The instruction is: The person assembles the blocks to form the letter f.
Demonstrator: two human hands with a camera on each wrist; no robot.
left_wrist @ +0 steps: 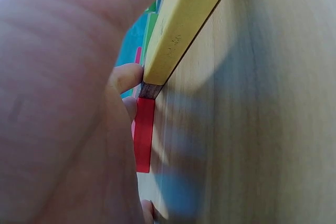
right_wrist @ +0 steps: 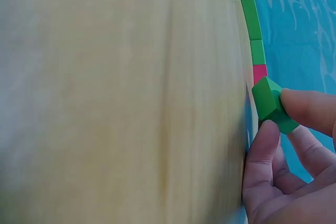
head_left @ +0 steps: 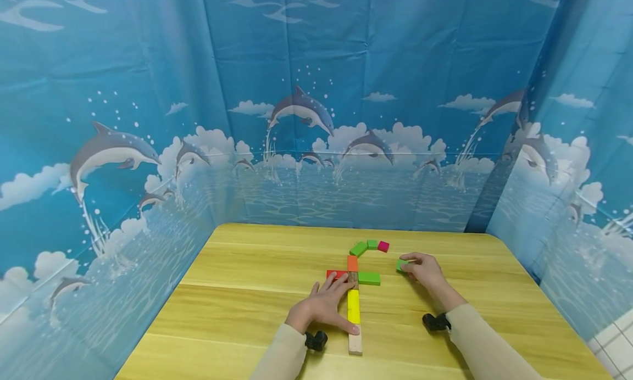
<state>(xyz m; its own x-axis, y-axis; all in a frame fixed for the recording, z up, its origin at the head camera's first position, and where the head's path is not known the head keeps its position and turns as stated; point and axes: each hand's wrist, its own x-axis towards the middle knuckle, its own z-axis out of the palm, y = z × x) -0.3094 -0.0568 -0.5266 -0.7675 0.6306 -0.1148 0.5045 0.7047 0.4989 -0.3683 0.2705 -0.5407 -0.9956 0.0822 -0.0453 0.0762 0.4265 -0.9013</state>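
Note:
My right hand [head_left: 426, 271] pinches a small green block [right_wrist: 269, 99] between thumb and fingers, right of a layout of blocks. My left hand [head_left: 323, 307] is spread over the layout, fingertips at the red block [head_left: 331, 273] and dark brown block [head_left: 354, 280], thumb by the pale wooden block [head_left: 355, 345]. Between those two lies a yellow block [head_left: 353, 307]. Above the brown one is an orange block [head_left: 353, 263]; a green block [head_left: 369, 278] extends rightward. From the orange block's top curve a green block [head_left: 358, 249], a smaller green block [head_left: 372, 244] and a magenta block [head_left: 383, 246].
The blocks lie on a yellow wood-grain table [head_left: 237, 292]. A blue curtain [head_left: 420, 67] printed with dolphins hangs behind it and along both sides. Black wrist cameras sit at both cuffs. White tiles [head_left: 618, 336] show at the lower right.

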